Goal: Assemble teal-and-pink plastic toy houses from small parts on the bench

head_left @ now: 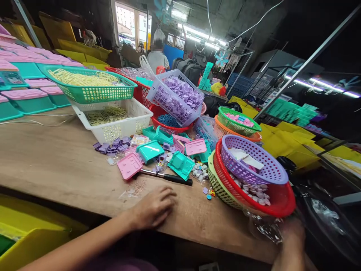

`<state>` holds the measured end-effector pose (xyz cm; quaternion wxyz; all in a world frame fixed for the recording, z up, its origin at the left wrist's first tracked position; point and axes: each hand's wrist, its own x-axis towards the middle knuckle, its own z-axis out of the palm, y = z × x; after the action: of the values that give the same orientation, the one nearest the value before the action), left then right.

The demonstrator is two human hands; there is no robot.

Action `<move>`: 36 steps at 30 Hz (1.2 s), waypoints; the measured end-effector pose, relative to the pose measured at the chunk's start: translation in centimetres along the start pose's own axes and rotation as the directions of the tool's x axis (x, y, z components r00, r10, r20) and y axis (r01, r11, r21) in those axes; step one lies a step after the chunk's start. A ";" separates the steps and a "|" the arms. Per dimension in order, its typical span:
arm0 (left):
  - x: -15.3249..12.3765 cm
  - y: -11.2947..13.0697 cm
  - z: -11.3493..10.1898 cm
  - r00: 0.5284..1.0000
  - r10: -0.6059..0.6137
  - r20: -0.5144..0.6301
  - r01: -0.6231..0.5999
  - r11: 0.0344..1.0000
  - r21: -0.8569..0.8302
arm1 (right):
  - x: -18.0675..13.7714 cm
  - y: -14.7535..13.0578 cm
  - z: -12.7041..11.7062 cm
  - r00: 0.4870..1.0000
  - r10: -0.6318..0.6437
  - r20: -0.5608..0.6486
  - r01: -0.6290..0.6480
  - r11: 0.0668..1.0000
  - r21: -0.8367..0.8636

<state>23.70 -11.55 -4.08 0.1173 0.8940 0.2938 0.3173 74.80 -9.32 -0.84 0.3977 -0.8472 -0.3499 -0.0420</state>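
My left hand (155,205) rests on the wooden table near its front edge, its fingers loosely bent and slightly apart, with nothing seen in it. Beyond it lies a rod with a black handle (178,179), beside a pink plastic lid (129,165) and a teal plastic tray (181,165). At the lower right, my right hand (293,231) is smeared by motion beside a clear plastic bag (266,227); its fingers are hidden, so I cannot tell whether it grips the bag. Above that bag, a purple basket (254,160) sits on a red basket (284,205) of small pale pieces.
A purple-white basket (175,103) of lilac pieces leans over a red bowl. Left of it, a green basket (107,92) of yellow strips sits on a white basket (121,124). Pink-lidded teal boxes (29,98) are stacked far left. A black bag (324,218) lies right.
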 end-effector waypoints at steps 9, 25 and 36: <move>3.6 -11.7 -8.3 0.827 -0.530 -0.187 0.555 0.715 0.425 | -21.2 -10.3 -3.4 0.896 -0.443 -0.022 0.417 0.826 0.379; -2.7 -0.6 -8.5 0.952 -0.274 -0.139 0.301 0.922 0.245 | -21.8 -19.1 7.7 0.534 -0.843 0.065 0.771 0.517 0.372; -4.6 -4.3 -8.0 0.934 -0.025 0.358 -0.040 0.984 0.174 | -22.1 -16.1 -0.5 0.028 -0.792 0.610 0.870 0.320 0.375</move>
<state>13.81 -10.67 -1.86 0.0873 0.9448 0.2912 0.1220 48.19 -14.93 2.17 0.0822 -0.4390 -0.8934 0.0478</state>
